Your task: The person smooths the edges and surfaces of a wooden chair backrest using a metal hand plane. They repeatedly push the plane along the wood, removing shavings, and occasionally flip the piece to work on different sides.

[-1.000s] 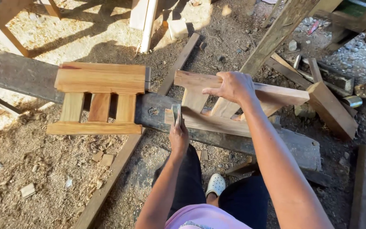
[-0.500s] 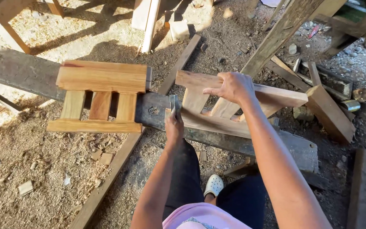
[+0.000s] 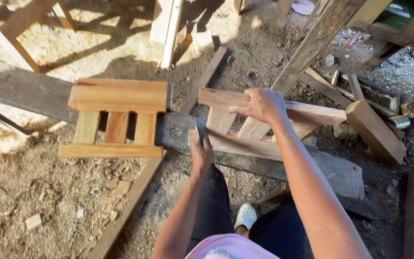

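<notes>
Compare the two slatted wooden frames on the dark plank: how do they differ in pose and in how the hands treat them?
The left frame lies flat and square on the dark plank, untouched; the right frame sits skewed, with slanting slats. The right hand grips the right frame's top rail, and the left hand holds a dark tool at its end; no hand is on the left frame. Both are pale wood, rails joined by short slats.

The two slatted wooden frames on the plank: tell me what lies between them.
In the head view, only a bare stretch of the dark plank separates the left frame from the right frame; the left hand holds a dark tool there.
</notes>
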